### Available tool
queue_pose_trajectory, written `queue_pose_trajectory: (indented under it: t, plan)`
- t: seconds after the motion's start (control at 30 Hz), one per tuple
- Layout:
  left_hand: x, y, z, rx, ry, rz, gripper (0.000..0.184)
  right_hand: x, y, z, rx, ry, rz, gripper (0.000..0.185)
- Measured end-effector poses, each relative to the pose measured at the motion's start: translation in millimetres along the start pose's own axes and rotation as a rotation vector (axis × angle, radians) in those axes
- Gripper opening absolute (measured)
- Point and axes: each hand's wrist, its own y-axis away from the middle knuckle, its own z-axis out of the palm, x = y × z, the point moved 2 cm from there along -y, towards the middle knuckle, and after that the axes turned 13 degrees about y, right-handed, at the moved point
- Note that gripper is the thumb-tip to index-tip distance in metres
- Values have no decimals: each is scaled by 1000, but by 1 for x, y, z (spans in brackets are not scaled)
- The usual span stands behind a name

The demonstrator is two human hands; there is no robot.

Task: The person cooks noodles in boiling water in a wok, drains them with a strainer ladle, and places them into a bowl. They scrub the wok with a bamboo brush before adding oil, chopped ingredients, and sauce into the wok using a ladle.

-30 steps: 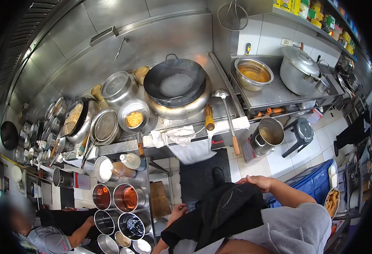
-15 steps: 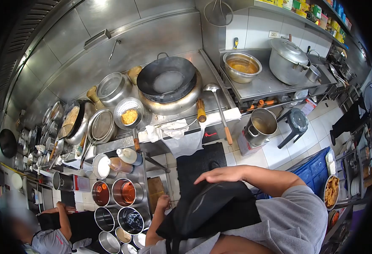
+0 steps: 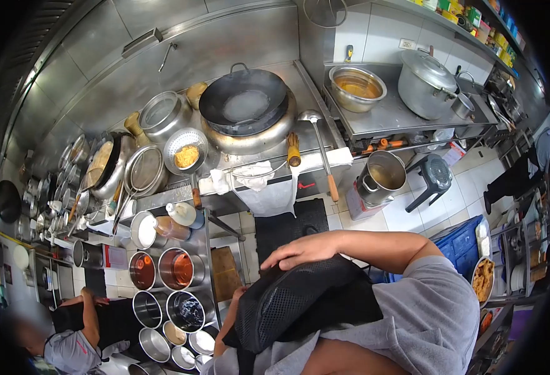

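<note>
My right hand (image 3: pixel 303 251) is held palm down in front of my body, above the black mesh cap (image 3: pixel 284 300), its fingers extended and nothing seen in them. Just left of the cap, only a small part of my left hand (image 3: pixel 240 292) shows, close to the steel counter of pots; its fingers are mostly hidden. Beyond my hands, a black wok (image 3: pixel 243 103) sits on the burner. A perforated ladle (image 3: pixel 186 152) with yellow food rests to its left, and a long ladle (image 3: pixel 320 144) lies to its right.
Metal pots with red sauce (image 3: pixel 176 267) and other contents stand on the left counter, beside squeeze bottles (image 3: pixel 184 214). A co-worker (image 3: pixel 78 344) is at the lower left, another person (image 3: pixel 522 175) at the far right. A stool (image 3: pixel 431 178) and a stockpot (image 3: pixel 383 172) stand ahead right.
My right hand has moved left across the front of my body. My left hand has become mostly hidden behind the cap. The co-worker's arm has drawn back from the pots.
</note>
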Motion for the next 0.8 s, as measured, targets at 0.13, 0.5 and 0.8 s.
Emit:
queue_pose_trajectory:
  t: [0.13,0.5,0.8]
  plan:
    - [-18,-7,-12,151,334,-89,17,40,28,-28,120,94,222,53]
    - [-72,-8,-10,206,542,-145,19,370,276,145,256,-40,1367,43]
    - [-84,-4,-26,179,-131,-86,31,307,253,210,388,-384,1398,40]
